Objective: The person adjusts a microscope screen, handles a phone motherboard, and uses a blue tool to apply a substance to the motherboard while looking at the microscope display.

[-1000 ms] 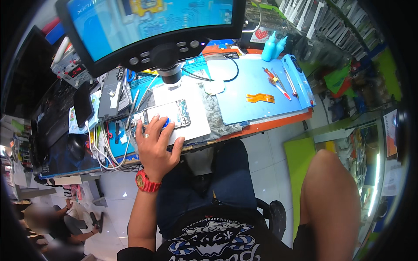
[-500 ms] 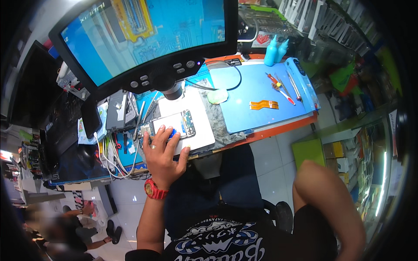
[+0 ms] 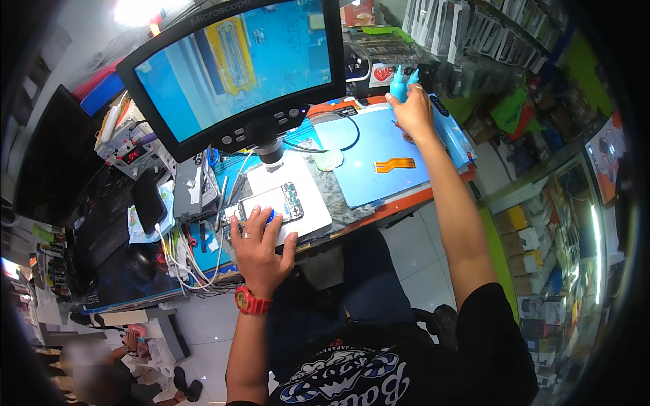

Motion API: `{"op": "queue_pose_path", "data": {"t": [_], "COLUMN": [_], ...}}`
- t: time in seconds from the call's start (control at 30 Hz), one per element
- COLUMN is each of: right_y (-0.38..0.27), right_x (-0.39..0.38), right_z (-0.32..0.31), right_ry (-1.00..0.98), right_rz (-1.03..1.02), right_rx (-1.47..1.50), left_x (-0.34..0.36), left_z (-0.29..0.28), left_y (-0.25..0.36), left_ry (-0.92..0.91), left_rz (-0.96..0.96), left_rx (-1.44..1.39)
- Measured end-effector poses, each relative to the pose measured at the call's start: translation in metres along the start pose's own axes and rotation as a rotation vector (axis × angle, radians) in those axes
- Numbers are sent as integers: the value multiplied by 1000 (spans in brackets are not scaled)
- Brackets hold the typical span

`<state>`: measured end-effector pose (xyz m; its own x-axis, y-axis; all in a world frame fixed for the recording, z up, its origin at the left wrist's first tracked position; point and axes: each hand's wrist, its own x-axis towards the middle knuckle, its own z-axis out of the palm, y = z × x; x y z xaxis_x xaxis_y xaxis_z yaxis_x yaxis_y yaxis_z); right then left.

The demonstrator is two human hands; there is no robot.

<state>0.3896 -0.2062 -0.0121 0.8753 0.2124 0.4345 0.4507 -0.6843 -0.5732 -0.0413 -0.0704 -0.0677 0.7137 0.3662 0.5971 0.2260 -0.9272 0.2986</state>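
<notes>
My left hand (image 3: 264, 252), with a red watch at the wrist, rests on the lower part of an opened phone (image 3: 265, 201). Its fingers are spread over the phone's edge, the thumb held apart. Something small and blue shows between the fingers. Under the phone lies a white pad (image 3: 315, 211), below the microscope lens (image 3: 270, 153). My right arm stretches to the back right, where my right hand (image 3: 414, 116) has thumb and fingers around a light blue squeeze bottle (image 3: 398, 86). A second blue bottle (image 3: 413, 77) stands beside it, partly covered by that hand.
The microscope screen (image 3: 240, 64) shows a magnified connector. An orange flex cable (image 3: 395, 164) and a pale green piece (image 3: 329, 160) lie on or by the blue mat (image 3: 359, 186). White cables (image 3: 186, 260) hang at the left. A glass display case (image 3: 565, 223) stands right.
My right arm has reached forward across the blue mat to the bottles. My left hand stays on the phone. The head view has shifted slightly.
</notes>
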Motion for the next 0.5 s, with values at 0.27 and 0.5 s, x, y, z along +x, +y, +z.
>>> {"op": "queue_pose_path", "data": {"t": [0.27,0.5], "right_y": [-14,14], "right_x": [8,-1], "right_z": [10,10], "right_ry": [-79,184], "right_rz": [112,-123], "right_rx": [-226,-5], "left_x": [1,3], "left_z": [-2,-2], "left_y": [0,2], "left_ry": [-15,-14], "left_rz": [-11,-6], "left_rx": [4,3]}}
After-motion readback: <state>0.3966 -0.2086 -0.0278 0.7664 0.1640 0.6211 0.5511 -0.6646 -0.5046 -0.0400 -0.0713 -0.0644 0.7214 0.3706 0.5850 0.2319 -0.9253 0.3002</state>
